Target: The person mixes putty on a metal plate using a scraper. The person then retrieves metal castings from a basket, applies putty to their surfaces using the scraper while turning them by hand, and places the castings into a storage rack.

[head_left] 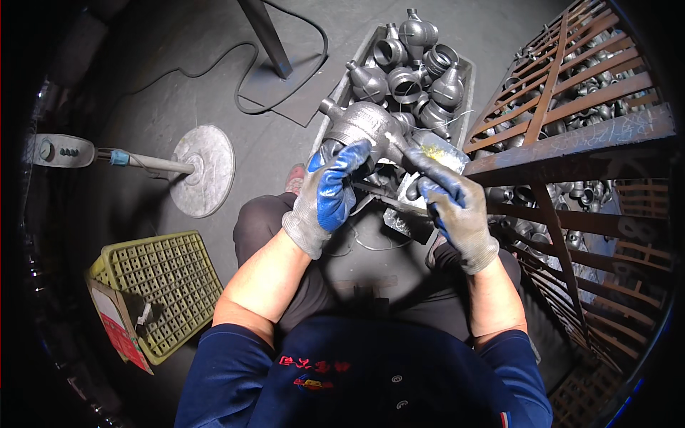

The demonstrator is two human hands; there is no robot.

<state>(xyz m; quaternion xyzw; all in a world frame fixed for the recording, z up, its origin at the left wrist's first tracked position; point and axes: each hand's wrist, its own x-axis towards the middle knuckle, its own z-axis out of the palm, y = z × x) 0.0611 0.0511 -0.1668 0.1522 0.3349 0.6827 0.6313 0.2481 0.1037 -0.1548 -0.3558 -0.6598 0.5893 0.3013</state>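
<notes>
A grey metal valve body casting (362,123), round-bellied with a short neck, is held up in front of me. My left hand (328,189), in a grey and blue coated glove, grips its near left side. My right hand (457,210), gloved the same way, is at the casting's right side. Its forefinger stretches toward the casting and the other fingers are curled in. A small pale spot shows by that fingertip; whether the hand pinches something slim there I cannot make out. Behind the held casting, a grey bin (465,93) is heaped with similar castings (407,85).
A rusty slatted metal cage (549,78) full of metal parts stands close on my right. On my left are a yellow-green plastic crate (160,292) and a pole (153,164) on a round base (203,171). A black cable (250,71) loops by a metal post (267,39).
</notes>
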